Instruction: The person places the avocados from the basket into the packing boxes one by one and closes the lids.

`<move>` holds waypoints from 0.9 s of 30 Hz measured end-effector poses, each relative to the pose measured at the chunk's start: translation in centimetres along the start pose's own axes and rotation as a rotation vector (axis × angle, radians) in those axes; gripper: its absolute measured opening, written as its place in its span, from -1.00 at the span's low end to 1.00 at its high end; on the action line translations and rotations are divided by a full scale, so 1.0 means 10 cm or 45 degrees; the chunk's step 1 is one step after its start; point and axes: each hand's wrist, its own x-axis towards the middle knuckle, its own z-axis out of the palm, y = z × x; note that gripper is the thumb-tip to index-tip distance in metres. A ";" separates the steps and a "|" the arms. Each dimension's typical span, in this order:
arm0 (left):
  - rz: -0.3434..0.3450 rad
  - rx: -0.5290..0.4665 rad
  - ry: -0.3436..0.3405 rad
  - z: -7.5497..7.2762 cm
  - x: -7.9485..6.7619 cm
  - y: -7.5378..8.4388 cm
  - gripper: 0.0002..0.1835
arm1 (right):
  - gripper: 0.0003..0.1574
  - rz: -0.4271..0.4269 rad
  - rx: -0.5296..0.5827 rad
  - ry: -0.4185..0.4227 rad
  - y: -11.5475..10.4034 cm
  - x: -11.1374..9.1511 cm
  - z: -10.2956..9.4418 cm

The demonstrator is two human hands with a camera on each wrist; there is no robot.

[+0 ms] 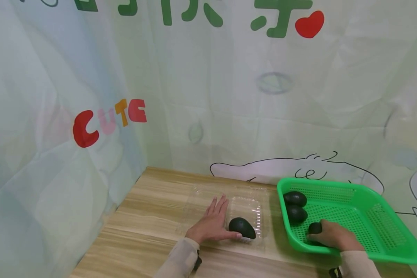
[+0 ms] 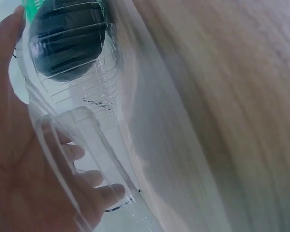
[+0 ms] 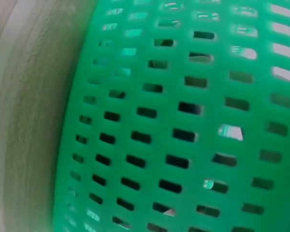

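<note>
At four o'clock in the head view, right hand (image 1: 333,234) has fingers curled round a dark avocado (image 1: 314,228) inside green basket (image 1: 354,216); two more avocados (image 1: 296,214) sit between ten and eleven from it. Six o'clock: left hand (image 1: 212,226), fingers straight, lies over clear container (image 1: 244,204) on table (image 1: 142,208), gripping nothing; loaded avocado (image 1: 242,227) lies in container at its three o'clock, by the thumb. Left wrist: same avocado at ten-thirty, palm at eight. Right wrist: basket's slotted wall, table at nine; grip can't be told there.
</note>
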 end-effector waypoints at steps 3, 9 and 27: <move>0.000 0.008 -0.004 0.00 0.00 0.00 0.36 | -0.07 -0.006 0.008 -0.003 -0.01 0.01 0.02; -0.006 0.005 -0.007 0.01 0.01 -0.01 0.37 | -0.14 -0.032 0.009 -0.001 -0.04 0.01 0.04; 0.009 -0.010 -0.004 0.02 0.01 -0.03 0.38 | -0.12 -0.024 0.023 -0.024 -0.05 0.07 0.08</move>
